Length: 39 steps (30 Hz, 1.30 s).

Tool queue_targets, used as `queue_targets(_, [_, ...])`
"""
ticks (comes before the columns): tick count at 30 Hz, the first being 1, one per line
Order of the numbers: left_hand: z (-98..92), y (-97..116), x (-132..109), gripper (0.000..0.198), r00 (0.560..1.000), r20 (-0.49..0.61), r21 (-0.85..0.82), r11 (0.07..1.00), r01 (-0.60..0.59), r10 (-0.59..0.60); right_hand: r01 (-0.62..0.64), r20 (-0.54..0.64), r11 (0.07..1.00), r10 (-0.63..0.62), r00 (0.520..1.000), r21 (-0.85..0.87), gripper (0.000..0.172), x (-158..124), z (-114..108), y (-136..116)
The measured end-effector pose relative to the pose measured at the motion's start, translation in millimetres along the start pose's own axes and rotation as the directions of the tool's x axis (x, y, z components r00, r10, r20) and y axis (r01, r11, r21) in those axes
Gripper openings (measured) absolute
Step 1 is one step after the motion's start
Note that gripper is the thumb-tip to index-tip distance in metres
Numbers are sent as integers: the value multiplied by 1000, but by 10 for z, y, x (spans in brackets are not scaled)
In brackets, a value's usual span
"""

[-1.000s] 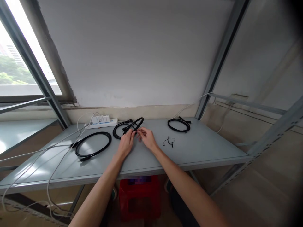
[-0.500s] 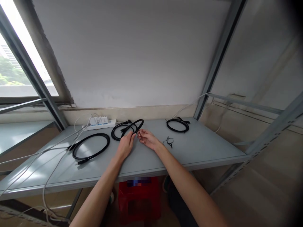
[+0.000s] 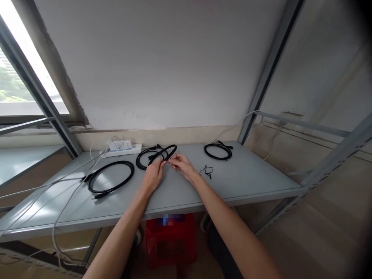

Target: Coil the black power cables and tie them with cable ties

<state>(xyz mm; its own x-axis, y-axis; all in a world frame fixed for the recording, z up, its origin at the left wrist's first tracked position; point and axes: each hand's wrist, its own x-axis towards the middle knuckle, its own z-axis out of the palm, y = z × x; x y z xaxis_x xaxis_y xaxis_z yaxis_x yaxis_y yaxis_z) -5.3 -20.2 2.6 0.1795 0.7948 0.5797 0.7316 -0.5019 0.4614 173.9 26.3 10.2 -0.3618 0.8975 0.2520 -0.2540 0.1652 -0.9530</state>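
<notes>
Left hand [image 3: 154, 173], centre: fingers curled closed around a coiled, glossy black cable [image 3: 173, 148]. Right hand [image 3: 180, 164]: fingertips drawn close beside it; cannot tell whether they grip anything. Thin black wire ties [image 3: 209, 175] lie right of centre on the grey metal shelf [image 3: 250, 178].

The bare left hand [image 3: 153, 175] and bare right hand [image 3: 182, 166] extend from slender, smooth, sleeveless forearms [image 3: 214, 202]. Dark, plain cloth trousers [image 3: 222, 250] cover the right leg; the partly hidden, blurred shoes [image 3: 205, 222] look dark green with pale, rounded edges.
</notes>
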Motion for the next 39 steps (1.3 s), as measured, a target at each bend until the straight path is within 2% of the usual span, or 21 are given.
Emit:
queue_targets(2, [10, -11, -3, 33, 1000, 2, 60, 998, 1, -1, 66, -63, 985, -77, 995, -162, 39, 20, -9, 19])
queue_targets(4, [18, -12, -7, 35, 1000, 11, 130, 991, 4, -5, 153, -108, 920, -204, 973, -360, 34, 17, 3, 42])
queue_targets(5, [22, -9, -9, 36, 1000, 17, 165, 986, 3, -6, 202, -124, 854, -294, 948, -480, 30, 4, 20, 52])
queue_targets(8, [26, 4, -15, 37, 1000, 21, 241, 971, 6, -11, 267, -97, 557, -539, 837, -787, 18, -62, 98, 72])
queue_targets(10, [24, 8, -16, 38, 1000, -5, 258, 966, 27, -27, 255, -58, 441, -582, 811, -861, 17, -98, 144, 78])
queue_targets(12, [21, 6, -15, 38, 999, -30, 254, 966, 46, -40, 247, -82, 473, -572, 816, -846, 18, -104, 161, 80])
queue_targets(14, [19, 0, -13, 39, 999, -41, 240, 970, 44, -35, 252, -146, 616, -521, 841, -746, 18, -77, 144, 81])
queue_targets(16, [18, -6, -11, 39, 999, -47, 218, 975, 33, -23, 251, -172, 801, -398, 901, -543, 23, -35, 109, 81])
queue_targets(18, [20, -11, -10, 38, 998, -60, 191, 981, 31, -20, 190, -111, 934, -233, 966, -303, 34, -1, 74, 81])
queue_targets(20, [26, -15, -9, 38, 997, -72, 164, 986, 30, -19, 105, -21, 987, -109, 994, -121, 43, 11, 47, 80])
queue_targets(22, [33, -17, -8, 37, 997, -72, 148, 989, 27, -17, 51, 28, 999, -51, 998, 1, 47, 6, 27, 78])
queue_targets(25, [41, -20, -3, 36, 997, -73, 138, 990, 35, -25, 2, 24, 987, -6, 1000, 159, 46, 0, 9, 78])
queue_targets(30, [44, -31, -2, 34, 998, -66, 116, 993, 26, -18, -58, 23, 948, 53, 998, 312, 45, 10, 30, 86])
queue_targets(33, [40, -34, -8, 33, 999, -54, 80, 997, 2, 3, -80, 97, 940, 51, 994, 330, 49, -5, 56, 82])
queue_targets(35, [30, -23, -13, 33, 999, -46, 55, 998, -9, 12, -88, 136, 947, 47, 990, 309, 47, -17, 60, 81])
queue_targets(39, [1, 25, -18, 33, 1000, -11, 21, 1000, -22, 23, -95, 120, 956, 63, 991, 276, 41, -27, 40, 93])
